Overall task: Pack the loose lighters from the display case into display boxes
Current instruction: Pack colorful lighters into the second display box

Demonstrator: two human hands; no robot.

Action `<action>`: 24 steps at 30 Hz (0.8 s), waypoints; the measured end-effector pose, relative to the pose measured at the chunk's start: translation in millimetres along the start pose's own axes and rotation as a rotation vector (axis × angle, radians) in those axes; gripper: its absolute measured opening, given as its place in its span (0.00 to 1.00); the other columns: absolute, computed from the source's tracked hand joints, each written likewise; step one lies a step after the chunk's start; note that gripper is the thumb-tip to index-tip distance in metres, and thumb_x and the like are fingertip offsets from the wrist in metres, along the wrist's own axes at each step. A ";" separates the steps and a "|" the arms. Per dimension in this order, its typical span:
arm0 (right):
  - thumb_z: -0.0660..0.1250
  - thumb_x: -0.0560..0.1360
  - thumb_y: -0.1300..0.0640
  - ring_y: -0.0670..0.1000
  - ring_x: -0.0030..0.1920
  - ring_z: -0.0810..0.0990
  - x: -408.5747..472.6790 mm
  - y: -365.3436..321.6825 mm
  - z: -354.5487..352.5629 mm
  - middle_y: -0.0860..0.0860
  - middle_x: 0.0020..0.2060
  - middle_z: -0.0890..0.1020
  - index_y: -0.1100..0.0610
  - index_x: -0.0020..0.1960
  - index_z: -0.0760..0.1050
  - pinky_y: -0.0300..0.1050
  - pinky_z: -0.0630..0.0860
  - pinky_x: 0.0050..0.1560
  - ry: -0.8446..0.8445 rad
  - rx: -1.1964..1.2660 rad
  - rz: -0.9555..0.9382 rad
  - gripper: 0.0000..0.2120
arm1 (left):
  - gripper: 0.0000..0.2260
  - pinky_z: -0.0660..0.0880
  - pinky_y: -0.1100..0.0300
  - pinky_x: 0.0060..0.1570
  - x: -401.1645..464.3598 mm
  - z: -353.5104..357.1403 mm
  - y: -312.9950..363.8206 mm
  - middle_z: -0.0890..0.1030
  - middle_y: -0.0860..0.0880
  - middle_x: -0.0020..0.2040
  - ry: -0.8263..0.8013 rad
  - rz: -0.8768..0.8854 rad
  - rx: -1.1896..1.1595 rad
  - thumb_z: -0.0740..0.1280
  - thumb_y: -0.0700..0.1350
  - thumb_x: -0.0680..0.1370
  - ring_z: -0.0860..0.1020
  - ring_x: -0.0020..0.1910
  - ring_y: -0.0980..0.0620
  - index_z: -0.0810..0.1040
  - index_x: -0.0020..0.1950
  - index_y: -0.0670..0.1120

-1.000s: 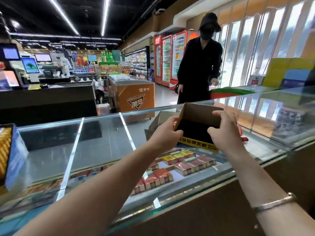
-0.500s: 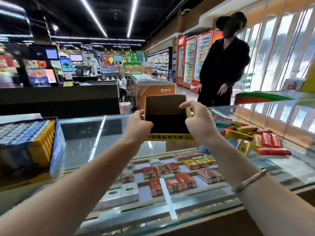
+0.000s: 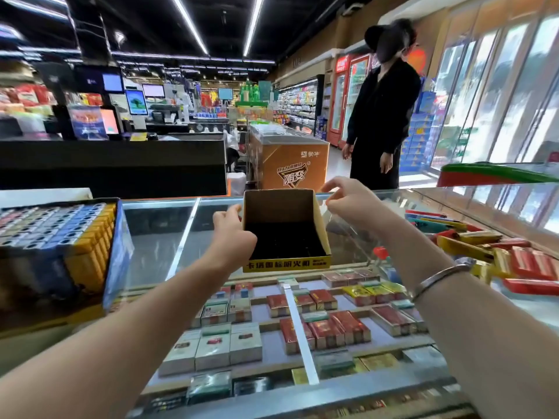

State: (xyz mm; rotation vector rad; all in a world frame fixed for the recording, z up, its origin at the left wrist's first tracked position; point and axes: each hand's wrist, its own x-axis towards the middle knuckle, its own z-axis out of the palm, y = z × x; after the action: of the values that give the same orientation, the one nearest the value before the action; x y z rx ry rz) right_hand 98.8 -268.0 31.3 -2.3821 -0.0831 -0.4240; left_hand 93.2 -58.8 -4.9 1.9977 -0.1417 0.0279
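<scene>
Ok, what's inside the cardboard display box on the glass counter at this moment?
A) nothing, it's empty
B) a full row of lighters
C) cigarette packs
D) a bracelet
A: the display box shows only its bare dark floor, while the loose lighters lie on the glass to its right; the left hand grips its left wall.

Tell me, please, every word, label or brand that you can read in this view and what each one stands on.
"卡语国际明火机", roughly, since it is blurred: black on the yellow front strip of the empty display box.
"蒙牛": white, on the side of the orange freezer chest.
"随变", below it in the triangular logo on that chest.
Too small or blurred to read: the cigarette packs under the glass, the full lighter box, the loose lighters, the red cooler's sign.
</scene>
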 end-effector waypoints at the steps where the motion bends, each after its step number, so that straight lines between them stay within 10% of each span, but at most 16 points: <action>1: 0.60 0.73 0.66 0.51 0.41 0.76 1.5 6.8 -8.3 0.55 0.48 0.78 0.57 0.58 0.73 0.43 0.73 0.38 0.032 -0.082 0.027 0.16 | 0.30 0.74 0.49 0.58 -0.6 -0.1 -0.9 0.59 0.47 0.64 -0.004 0.013 -0.006 0.60 0.29 0.73 0.69 0.57 0.45 0.57 0.72 0.45; 9: 0.58 0.75 0.67 0.56 0.56 0.73 -14.2 58.5 -39.3 0.57 0.66 0.71 0.54 0.70 0.66 0.48 0.69 0.55 -0.148 -0.523 0.326 0.24 | 0.37 0.68 0.46 0.65 -2.4 1.2 -6.6 0.60 0.47 0.66 -0.002 0.096 -0.072 0.56 0.25 0.70 0.66 0.63 0.45 0.53 0.75 0.50; 24: 0.59 0.75 0.64 0.55 0.51 0.73 -8.7 67.5 -31.7 0.58 0.53 0.75 0.59 0.54 0.71 0.50 0.71 0.56 -0.165 -0.666 0.314 0.09 | 0.37 0.59 0.62 0.62 -1.0 -2.2 -11.4 0.56 0.45 0.73 -0.007 0.132 -0.081 0.52 0.24 0.70 0.59 0.69 0.49 0.52 0.76 0.50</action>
State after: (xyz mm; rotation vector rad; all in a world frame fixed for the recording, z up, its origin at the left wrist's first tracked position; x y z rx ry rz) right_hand 93.5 -339.0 7.4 -3.0096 0.4137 -0.1048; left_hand 93.6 -52.0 -14.4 1.9051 -0.2747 0.0980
